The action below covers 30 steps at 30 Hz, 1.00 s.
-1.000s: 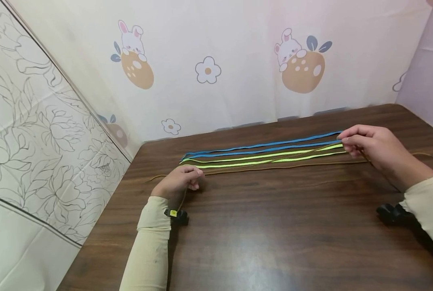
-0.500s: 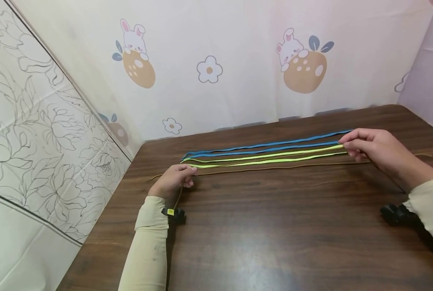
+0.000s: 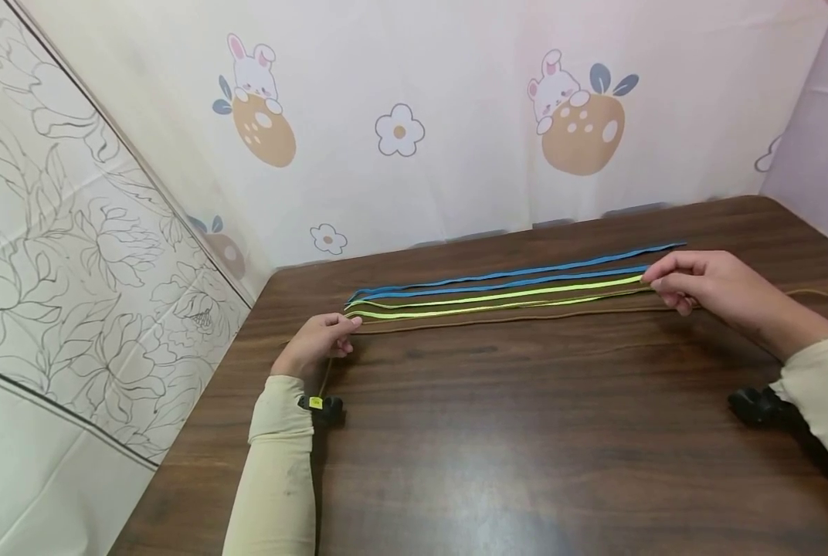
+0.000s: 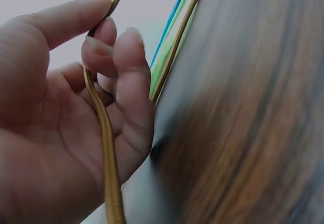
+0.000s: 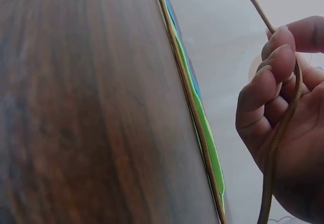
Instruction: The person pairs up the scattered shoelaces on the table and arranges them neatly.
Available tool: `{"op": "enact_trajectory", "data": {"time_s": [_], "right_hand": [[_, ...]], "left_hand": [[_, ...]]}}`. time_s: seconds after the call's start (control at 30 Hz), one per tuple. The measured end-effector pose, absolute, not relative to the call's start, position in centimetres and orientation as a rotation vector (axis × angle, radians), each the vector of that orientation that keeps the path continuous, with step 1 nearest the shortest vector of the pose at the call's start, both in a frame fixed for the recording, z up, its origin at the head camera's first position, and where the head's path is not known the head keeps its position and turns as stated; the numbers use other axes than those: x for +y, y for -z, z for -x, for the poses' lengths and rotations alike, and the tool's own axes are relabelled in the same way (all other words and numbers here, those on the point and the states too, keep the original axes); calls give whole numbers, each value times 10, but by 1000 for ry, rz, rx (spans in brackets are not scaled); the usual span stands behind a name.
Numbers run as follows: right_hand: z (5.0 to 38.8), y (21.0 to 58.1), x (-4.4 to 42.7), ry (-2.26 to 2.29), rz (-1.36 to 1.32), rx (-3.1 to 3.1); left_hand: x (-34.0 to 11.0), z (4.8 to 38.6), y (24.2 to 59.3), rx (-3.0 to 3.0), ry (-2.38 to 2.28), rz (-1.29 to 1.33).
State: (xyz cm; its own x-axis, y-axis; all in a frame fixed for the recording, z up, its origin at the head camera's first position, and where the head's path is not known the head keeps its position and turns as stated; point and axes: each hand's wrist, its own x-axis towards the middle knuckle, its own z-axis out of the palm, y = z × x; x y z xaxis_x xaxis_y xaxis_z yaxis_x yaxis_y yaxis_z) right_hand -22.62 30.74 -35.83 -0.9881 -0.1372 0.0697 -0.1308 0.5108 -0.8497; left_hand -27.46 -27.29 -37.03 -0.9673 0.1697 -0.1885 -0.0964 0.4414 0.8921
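Between thumb and fingers my left hand (image 3: 317,340) pinches a brown cord (image 4: 106,127), whose tail hangs past the palm. At the other side, my right hand (image 3: 716,289) pinches the same kind of cord (image 5: 283,133), with its end also trailing down by the palm. Just above the table, the held length stretches between both hands, over the bright green strands (image 3: 469,310). A second brown cord (image 3: 497,320) lies along the table, nearest to me. Behind the green lie two blue strands (image 3: 511,274), roughly parallel. Fingers hide the right tips of some strands.
The dark wood table (image 3: 497,432) reaches back to a printed curtain (image 3: 456,139). A white flowered panel (image 3: 94,208) borders the left side. Black wrist devices (image 3: 327,409) are worn under both forearms.
My left hand has shifted left. My right hand has come slightly lower, and the held brown cord now runs straighter and closer to the strands on the table.
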Motion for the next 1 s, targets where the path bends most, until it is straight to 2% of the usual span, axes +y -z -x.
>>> {"op": "enact_trajectory", "data": {"time_s": [0.4, 1.0], "right_hand": [[227, 360, 316, 1315, 301, 2745], [231, 365, 319, 1156, 388, 2688]], "left_hand": [[-286, 272, 372, 2527, -1437, 30], [-291, 268, 364, 2625, -1224, -97]]}}
